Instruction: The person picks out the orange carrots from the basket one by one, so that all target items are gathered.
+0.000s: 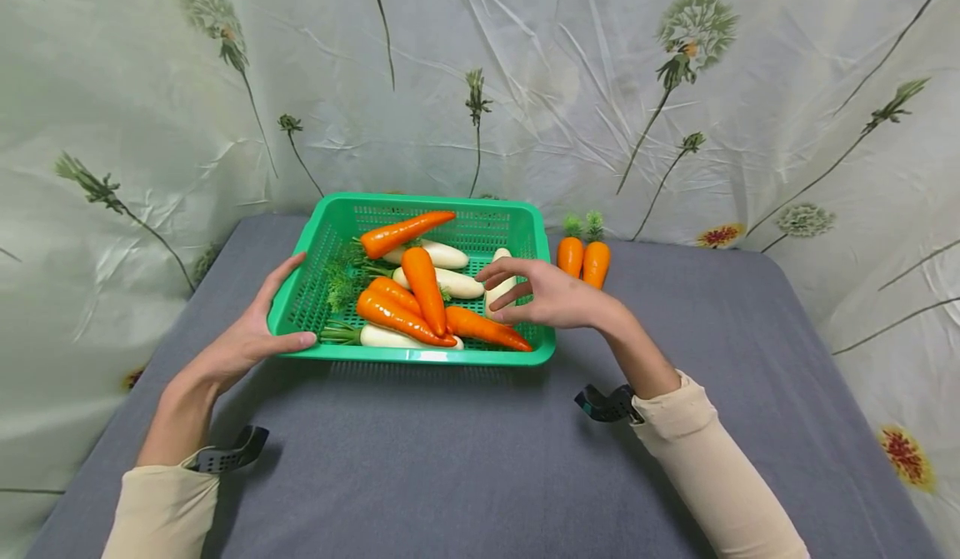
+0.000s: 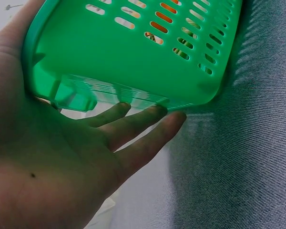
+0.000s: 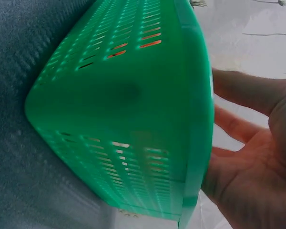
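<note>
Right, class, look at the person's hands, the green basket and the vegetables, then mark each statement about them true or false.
1. The left hand rests against the green basket's near-left corner. True.
2. The right hand grips an orange carrot. False: it hovers over the basket with spread fingers and holds nothing.
3. Two small carrots stand on the grey table outside the basket. True.
4. The basket holds only orange carrots. False: white radishes lie among the carrots.
5. The basket is blue. False: it is green.
</note>
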The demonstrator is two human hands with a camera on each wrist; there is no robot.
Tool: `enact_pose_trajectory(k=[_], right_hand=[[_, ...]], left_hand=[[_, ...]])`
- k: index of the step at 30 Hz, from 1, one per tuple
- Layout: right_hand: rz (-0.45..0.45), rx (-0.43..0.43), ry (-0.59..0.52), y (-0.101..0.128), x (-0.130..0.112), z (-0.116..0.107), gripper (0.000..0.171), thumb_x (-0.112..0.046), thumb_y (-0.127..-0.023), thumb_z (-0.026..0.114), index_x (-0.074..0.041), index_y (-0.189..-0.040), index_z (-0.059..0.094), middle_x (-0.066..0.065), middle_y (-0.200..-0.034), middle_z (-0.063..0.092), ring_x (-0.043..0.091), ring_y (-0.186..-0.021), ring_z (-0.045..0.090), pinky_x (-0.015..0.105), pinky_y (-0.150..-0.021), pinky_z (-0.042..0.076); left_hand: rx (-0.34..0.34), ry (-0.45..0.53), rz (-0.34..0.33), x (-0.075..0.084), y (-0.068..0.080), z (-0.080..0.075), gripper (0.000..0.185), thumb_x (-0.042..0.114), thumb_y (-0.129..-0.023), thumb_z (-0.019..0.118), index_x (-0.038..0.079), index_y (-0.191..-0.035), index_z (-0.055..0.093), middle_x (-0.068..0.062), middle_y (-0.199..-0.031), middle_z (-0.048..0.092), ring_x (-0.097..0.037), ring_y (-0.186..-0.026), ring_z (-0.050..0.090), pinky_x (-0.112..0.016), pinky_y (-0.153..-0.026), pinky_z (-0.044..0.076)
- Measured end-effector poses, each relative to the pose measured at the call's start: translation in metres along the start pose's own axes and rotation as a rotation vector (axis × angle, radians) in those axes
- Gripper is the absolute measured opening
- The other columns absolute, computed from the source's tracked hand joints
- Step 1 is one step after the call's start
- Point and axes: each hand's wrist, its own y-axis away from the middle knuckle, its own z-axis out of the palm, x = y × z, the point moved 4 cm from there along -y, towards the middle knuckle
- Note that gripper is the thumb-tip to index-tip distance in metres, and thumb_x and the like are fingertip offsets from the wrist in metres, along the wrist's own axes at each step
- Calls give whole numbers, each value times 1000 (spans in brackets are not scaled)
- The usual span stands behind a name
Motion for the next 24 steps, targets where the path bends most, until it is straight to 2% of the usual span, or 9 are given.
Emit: enact_pose_trajectory(k=[8, 12, 15, 19, 24], right_hand=[[73, -68, 153, -4, -3, 5, 47, -13, -100, 67, -4, -145, 54, 21, -145, 61, 32, -126, 68, 43, -107, 53], [122, -126, 202, -10, -5, 10, 47, -17, -99, 70, -9, -143, 57, 16, -135, 69, 25, -124, 68, 40, -103, 54], [148, -165, 201, -14, -6, 14, 47, -15, -99, 72, -8, -143, 58, 13, -123, 75, 20, -108, 73, 34, -92, 56], [176, -207, 180, -19, -6, 17, 45, -14, -100, 70, -6, -142, 58, 10, -107, 79, 14, -84, 71, 30, -80, 56], [182, -241, 185, -19, -5, 18, 45, -16, -99, 71, -9, -142, 59, 4, -86, 74, 13, -73, 64, 28, -74, 51]], left_hand=[[4, -1, 3, 0, 0, 0, 110, 7, -91, 74, 46, -166, 3, -12, -168, 2, -11, -120, 42, -14, -89, 44], [7, -1, 5, 0, 0, 0, 110, 8, -91, 74, 46, -166, 3, -12, -168, 1, -13, -122, 40, -14, -89, 43], [9, 1, 6, -1, 1, 0, 110, 8, -91, 74, 46, -166, 3, -12, -169, 1, -13, -123, 39, -14, -90, 42], [10, 3, 5, -2, 1, 0, 110, 8, -91, 74, 46, -166, 4, -12, -169, 1, -13, -123, 39, -14, -89, 43], [8, 7, 7, -1, 0, 0, 109, 7, -91, 74, 45, -166, 4, -10, -168, 3, -12, -121, 42, -14, -89, 43]])
